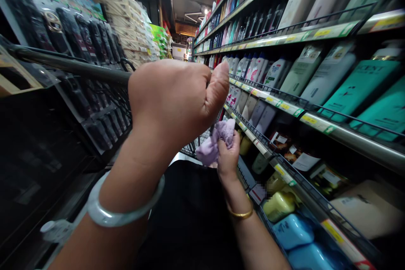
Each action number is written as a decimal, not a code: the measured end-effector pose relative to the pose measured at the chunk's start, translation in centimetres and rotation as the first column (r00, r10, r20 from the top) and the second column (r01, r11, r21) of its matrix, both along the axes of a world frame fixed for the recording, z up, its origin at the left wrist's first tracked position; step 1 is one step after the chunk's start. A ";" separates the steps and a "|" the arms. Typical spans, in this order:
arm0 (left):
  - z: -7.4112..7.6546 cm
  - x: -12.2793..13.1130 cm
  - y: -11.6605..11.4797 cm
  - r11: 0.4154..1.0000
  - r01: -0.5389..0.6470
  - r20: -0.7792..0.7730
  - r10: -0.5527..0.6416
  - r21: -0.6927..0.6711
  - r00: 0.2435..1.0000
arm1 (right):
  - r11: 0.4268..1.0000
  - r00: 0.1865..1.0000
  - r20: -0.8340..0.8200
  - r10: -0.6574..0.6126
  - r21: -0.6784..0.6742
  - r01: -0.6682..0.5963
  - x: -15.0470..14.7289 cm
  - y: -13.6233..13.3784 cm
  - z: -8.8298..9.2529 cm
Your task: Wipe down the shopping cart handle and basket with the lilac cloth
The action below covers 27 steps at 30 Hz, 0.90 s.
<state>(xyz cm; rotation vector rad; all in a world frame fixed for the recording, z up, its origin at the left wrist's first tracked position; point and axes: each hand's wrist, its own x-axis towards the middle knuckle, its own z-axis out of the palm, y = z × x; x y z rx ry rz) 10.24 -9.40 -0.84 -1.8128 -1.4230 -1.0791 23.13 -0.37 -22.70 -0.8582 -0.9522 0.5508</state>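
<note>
My left hand [171, 93] fills the middle of the head view, its back toward me and its thumb tip pointing up on the right. It is closed, and the curled fingers are hidden, so I cannot make out what they hold. A dark bar [79, 69] runs up to its left side; whether the hand grips that bar is hidden. Lower and farther off, my right hand [229, 156] is closed on a crumpled light purple cloth [209, 149], which bunches up above the thumb and hangs to the left.
Shelves of bottles line the right side, with green pump bottles [360, 84] near and a metal shelf edge [373, 139] below. Blue bottles [294, 232] lie low. Packaged goods hang on a left rack [95, 38]. Wire mesh [188, 147] shows beneath my left hand. Stacked boxes [123, 21] stand beyond.
</note>
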 end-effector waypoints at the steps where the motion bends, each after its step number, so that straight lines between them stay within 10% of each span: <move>1: 0.0 0.0 0.0 1.000 0.005 0.009 -0.005 0.000 1.000 | 0.998 1.000 0.028 -0.011 0.065 0.010 0.0 -0.8 0.7; 5: 0.0 0.2 0.0 1.000 -0.015 0.046 0.015 -0.012 0.999 | 0.960 0.984 0.177 -0.025 0.280 -0.026 -0.1 -2.5 1.9; 12: -0.2 0.2 -0.1 0.999 -0.024 0.012 0.024 -0.027 1.000 | 0.998 0.997 -0.073 0.040 -0.041 -0.043 0.2 0.1 0.1; 19: -0.5 0.2 0.1 0.997 -0.001 0.049 -0.002 0.076 0.999 | 0.937 0.984 0.178 -0.030 0.348 -0.035 0.3 -2.8 2.2; 24: -0.4 0.2 0.2 0.999 0.011 0.056 -0.012 0.034 0.998 | 0.998 0.998 0.038 0.056 0.006 -0.056 0.4 0.6 -0.6; 27: -0.5 0.1 0.2 0.997 0.036 0.050 -0.039 0.062 0.998 | 0.998 0.998 0.035 0.044 0.031 -0.045 0.5 -0.3 0.1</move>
